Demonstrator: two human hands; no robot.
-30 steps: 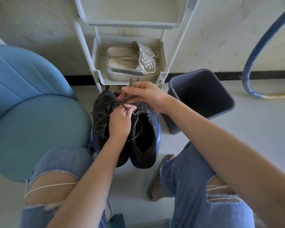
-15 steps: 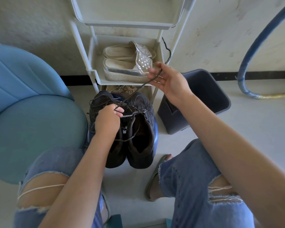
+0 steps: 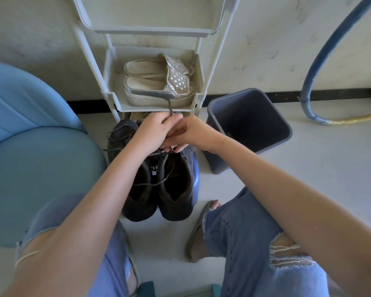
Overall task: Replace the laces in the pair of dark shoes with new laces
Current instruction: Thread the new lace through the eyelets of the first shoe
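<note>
As both meet above dark shoes [image 3: 171,189], left hand [image 3: 156,131] pinching lace [image 3: 169,105] upright, right hand [image 3: 192,133] gripping it

I am not finding any text I can read here. A small white label [image 3: 153,168] is showing inside the dark shoe [image 3: 137,202] on the left, but its dark marks are too blurred to make out.
</note>
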